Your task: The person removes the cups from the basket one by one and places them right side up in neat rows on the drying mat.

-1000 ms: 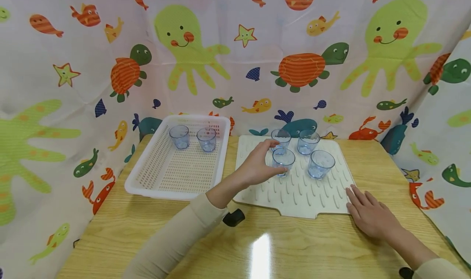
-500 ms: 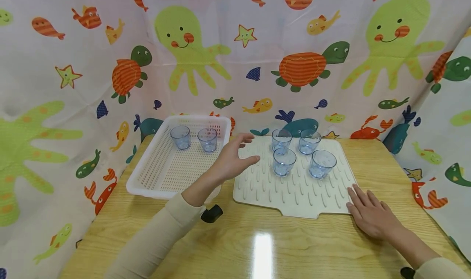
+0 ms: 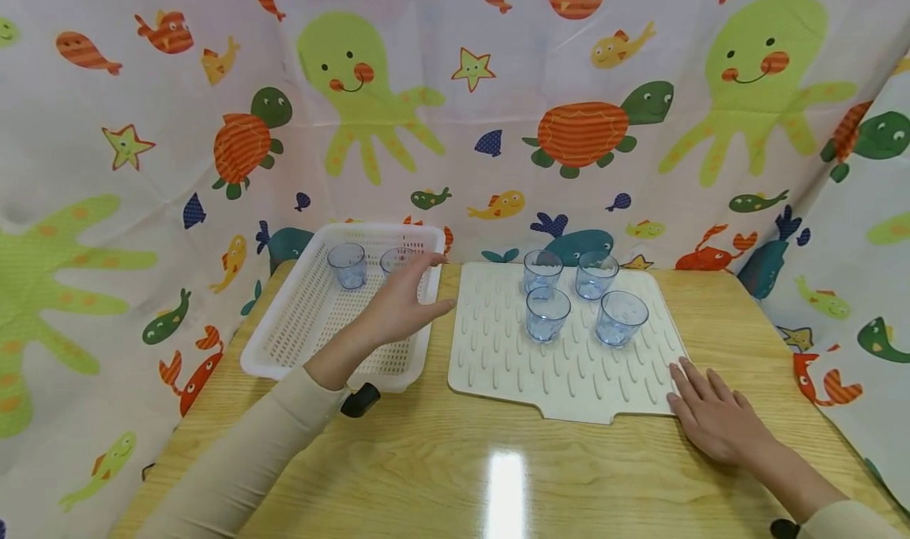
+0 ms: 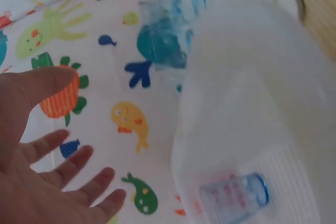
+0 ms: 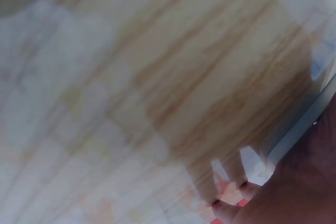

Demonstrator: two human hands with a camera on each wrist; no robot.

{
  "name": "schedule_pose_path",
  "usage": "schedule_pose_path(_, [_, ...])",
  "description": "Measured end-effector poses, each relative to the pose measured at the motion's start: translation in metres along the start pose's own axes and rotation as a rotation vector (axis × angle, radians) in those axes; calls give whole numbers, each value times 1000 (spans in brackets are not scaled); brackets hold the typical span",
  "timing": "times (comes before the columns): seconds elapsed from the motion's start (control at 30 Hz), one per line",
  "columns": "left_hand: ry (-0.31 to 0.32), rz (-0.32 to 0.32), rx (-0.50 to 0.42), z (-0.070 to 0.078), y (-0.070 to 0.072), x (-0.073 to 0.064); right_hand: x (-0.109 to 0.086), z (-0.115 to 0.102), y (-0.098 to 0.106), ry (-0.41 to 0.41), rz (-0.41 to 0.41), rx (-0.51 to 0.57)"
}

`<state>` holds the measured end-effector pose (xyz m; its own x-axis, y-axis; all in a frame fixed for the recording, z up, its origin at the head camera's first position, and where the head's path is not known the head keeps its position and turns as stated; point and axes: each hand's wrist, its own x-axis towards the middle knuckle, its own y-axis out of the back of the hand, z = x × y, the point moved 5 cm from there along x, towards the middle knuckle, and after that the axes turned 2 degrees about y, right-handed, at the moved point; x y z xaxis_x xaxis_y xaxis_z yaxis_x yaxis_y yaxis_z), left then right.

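Observation:
My left hand (image 3: pixel 398 306) hovers over the right side of a white perforated plastic basket (image 3: pixel 316 329) and holds nothing. In the left wrist view its thumb and fingers are spread apart. Two clear blue glasses stand in the basket: the left glass (image 3: pixel 347 267) shows fully, while my hand partly covers the right glass (image 3: pixel 392 261). Several like glasses, among them a front left glass (image 3: pixel 548 315) and a front right glass (image 3: pixel 621 319), stand upright on a ridged cream draining mat (image 3: pixel 498 361). My right hand (image 3: pixel 721 424) lies flat, fingertips at the mat's right front edge.
Everything stands on a wooden table (image 3: pixel 398 460). A curtain (image 3: pixel 469 167) printed with sea animals hangs behind it and along both sides. A strip of bare wood lies between basket and mat. Light reflects off the table's front middle.
My left hand has drawn away from the front left glass on the mat, leaving it standing there, and has moved left over the basket. The right hand has stayed in place.

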<state>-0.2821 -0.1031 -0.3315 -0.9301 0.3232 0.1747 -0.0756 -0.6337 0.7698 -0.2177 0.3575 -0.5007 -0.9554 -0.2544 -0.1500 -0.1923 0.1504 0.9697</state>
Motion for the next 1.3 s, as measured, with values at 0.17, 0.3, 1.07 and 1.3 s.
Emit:
schedule_pose_path(0.17, [-37,41,139,-11,13,2,0,1,-1,2,1,6])
schedule_pose_path(0.3, [-10,56,147,-26,22,6,1,3,-2,1,-2,13])
schedule_pose_path(1.07, [259,126,96,-126,70,23,0,0,0,-5,-3,4])
schedule_pose_path(1.3, [335,152,92,-146,76,32,0,0,-1,1,5,12])
